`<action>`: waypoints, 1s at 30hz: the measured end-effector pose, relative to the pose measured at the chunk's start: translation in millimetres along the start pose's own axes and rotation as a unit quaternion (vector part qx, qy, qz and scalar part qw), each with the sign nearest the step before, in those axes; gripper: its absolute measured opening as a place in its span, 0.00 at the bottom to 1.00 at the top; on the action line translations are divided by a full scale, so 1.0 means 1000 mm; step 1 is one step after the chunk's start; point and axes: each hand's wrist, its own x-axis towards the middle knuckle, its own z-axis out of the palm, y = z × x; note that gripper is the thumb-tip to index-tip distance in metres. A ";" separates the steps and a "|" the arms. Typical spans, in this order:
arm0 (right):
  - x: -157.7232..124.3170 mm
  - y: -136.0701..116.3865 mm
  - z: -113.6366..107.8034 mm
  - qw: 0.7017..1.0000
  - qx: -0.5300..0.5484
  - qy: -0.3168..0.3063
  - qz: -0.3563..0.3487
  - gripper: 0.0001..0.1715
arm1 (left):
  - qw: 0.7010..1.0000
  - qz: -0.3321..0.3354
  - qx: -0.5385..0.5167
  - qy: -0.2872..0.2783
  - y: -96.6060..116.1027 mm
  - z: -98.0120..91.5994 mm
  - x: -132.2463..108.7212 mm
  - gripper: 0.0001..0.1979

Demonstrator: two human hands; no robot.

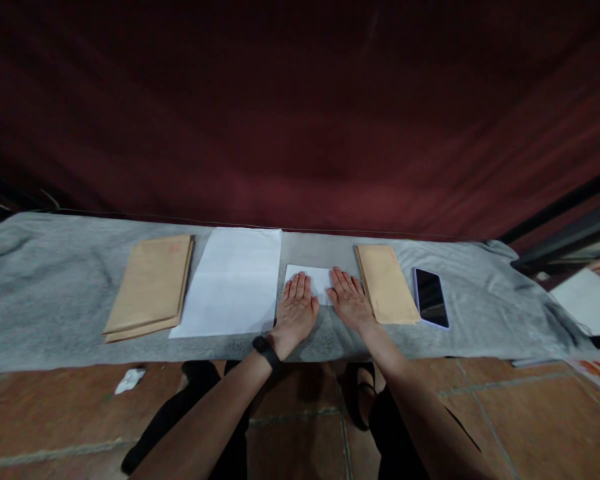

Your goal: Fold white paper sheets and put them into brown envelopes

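Note:
A small folded-looking white paper [320,283] lies crosswise on the grey cloth in front of me. My left hand [297,308] rests flat on its left end, fingers stretched out, a dark band on the wrist. On its right end my right hand [350,300] presses flat with fingers extended. To the left is a larger white sheet [233,280], beside my left hand. Just right of my right hand lies a narrow stack of brown envelopes [387,283].
Farther left sits a stack of larger brown envelopes [153,283]. A phone [431,298] with a dark screen lies right of the narrow envelopes. Grey cloth [485,300] covers the bench, and a dark red curtain [300,133] hangs behind. Crumpled white paper [129,380] is on the tiled floor.

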 end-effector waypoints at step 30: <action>-0.001 -0.003 -0.012 0.997 0.039 0.048 0.051 0.27 | 0.978 0.199 -0.034 -0.055 0.008 -0.002 -0.002 0.26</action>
